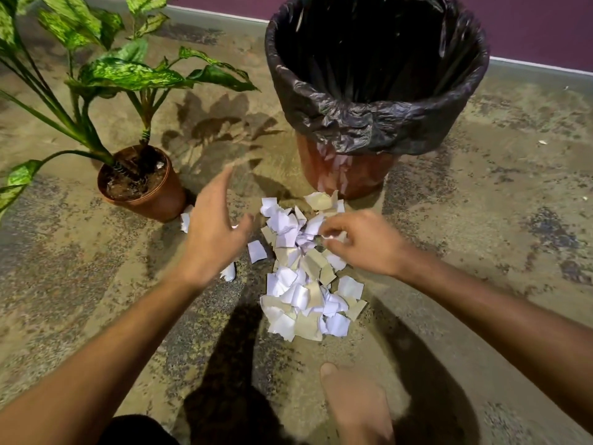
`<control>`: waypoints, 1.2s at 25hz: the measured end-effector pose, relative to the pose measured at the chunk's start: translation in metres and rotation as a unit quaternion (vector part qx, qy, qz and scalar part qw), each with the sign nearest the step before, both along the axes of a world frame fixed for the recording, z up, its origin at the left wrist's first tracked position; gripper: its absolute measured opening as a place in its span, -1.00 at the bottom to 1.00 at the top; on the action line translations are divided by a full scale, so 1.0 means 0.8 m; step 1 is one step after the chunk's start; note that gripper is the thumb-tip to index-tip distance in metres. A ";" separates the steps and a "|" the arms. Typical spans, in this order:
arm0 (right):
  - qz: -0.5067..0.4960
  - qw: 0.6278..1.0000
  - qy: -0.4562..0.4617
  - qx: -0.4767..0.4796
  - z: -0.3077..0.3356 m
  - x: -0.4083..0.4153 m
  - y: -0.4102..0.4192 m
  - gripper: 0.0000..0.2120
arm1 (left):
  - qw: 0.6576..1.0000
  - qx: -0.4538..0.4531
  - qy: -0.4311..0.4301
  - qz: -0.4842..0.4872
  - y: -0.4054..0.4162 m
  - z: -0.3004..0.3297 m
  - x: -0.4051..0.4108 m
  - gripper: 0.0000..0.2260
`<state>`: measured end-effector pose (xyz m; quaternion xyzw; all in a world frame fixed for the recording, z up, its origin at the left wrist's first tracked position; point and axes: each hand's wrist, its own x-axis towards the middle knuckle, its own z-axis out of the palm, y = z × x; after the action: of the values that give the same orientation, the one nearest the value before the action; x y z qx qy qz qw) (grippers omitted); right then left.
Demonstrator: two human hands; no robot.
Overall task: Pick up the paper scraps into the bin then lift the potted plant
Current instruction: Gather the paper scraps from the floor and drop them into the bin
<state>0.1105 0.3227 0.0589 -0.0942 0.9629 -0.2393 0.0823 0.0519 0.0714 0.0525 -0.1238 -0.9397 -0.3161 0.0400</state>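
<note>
Nearest, a bare foot [356, 409] rests on the mottled concrete floor [481, 220], before the heap of white and tan paper scraps [301, 284]. Right hand [362, 242] pinches scraps at the heap's far end, fingers together; left hand [213, 232] hovers spread beside it. Far left stands the leafy plant in a brown plastic pot [144, 187], far right the black-lined red bin [369, 91].

Crumpled matt paper scraps [305, 268], glossy black plastic bin liner [369, 123], rough mottled floor [481, 220]

paper scraps [305, 271]: heaped before bin [375, 91] | potted plant [141, 184]: upright, left
</note>
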 end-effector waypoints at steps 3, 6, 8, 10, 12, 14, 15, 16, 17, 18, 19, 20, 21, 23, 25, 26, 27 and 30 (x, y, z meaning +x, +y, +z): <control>0.014 0.984 -0.141 0.105 -0.027 0.007 0.029 -0.21 | 0.985 -0.031 -0.170 0.004 -0.030 -0.047 -0.001 -0.06; 0.070 0.951 -0.243 0.180 -0.072 0.049 0.039 0.23 | 0.939 -0.052 -0.339 -0.021 -0.043 -0.079 0.013 0.26; 0.078 0.948 -0.239 0.196 -0.087 0.060 0.038 0.33 | 0.917 -0.085 -0.387 -0.048 -0.044 -0.088 0.021 0.35; 0.096 0.948 -0.213 0.216 -0.099 0.075 0.023 0.37 | 0.909 -0.131 -0.388 -0.080 -0.034 -0.094 0.028 0.36; 0.105 0.955 -0.174 0.217 -0.106 0.085 0.006 0.37 | 0.906 -0.151 -0.382 -0.098 -0.019 -0.097 0.036 0.35; 0.098 0.961 -0.154 0.207 -0.105 0.083 -0.009 0.33 | 0.902 -0.166 -0.377 -0.127 -0.001 -0.100 0.046 0.32; 0.096 0.964 -0.147 0.199 -0.104 0.081 -0.016 0.29 | 0.900 -0.176 -0.371 -0.142 0.010 -0.101 0.052 0.30; 0.098 0.966 -0.144 0.193 -0.103 0.078 -0.025 0.24 | 0.901 -0.185 -0.361 -0.151 0.021 -0.101 0.059 0.26; 0.102 0.967 -0.143 0.186 -0.104 0.077 -0.033 0.18 | 0.905 -0.192 -0.346 -0.155 0.031 -0.101 0.064 0.21; 0.105 0.968 -0.143 0.176 -0.106 0.075 -0.040 0.11 | 0.910 -0.195 -0.330 -0.156 0.039 -0.101 0.068 0.14; 0.106 0.971 -0.140 0.162 -0.107 0.072 -0.046 0.02 | 0.917 -0.190 -0.317 -0.151 0.045 -0.101 0.070 0.06; 0.105 0.974 -0.139 0.148 -0.108 0.069 -0.049 -0.07 | 0.924 -0.179 -0.307 -0.143 0.048 -0.101 0.069 -0.04; 0.102 0.976 -0.135 0.138 -0.108 0.065 -0.051 -0.17 | 0.932 -0.162 -0.296 -0.131 0.048 -0.101 0.068 -0.15; 0.085 0.979 -0.129 0.133 -0.106 0.055 -0.049 -0.33 | 0.949 -0.124 -0.268 -0.107 0.043 -0.099 0.061 -0.36; 0.059 0.982 -0.123 0.127 -0.101 0.048 -0.042 -0.43 | 0.958 -0.107 -0.252 -0.085 0.037 -0.094 0.055 -0.52; 0.044 0.985 -0.120 0.117 -0.097 0.046 -0.039 -0.48 | 0.958 -0.106 -0.256 -0.075 0.036 -0.090 0.053 -0.58; 0.031 0.988 -0.114 0.104 -0.094 0.045 -0.036 -0.53 | 0.956 -0.109 -0.262 -0.069 0.035 -0.087 0.051 -0.64; 0.004 0.993 -0.082 0.079 -0.083 0.044 -0.030 -0.67 | 0.955 -0.112 -0.266 -0.063 0.035 -0.081 0.044 -0.78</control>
<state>0.1460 0.2988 -0.0073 -0.0708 0.9684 -0.1688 0.1692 0.0870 0.0998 -0.0121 -0.0976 -0.9362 -0.2319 -0.2452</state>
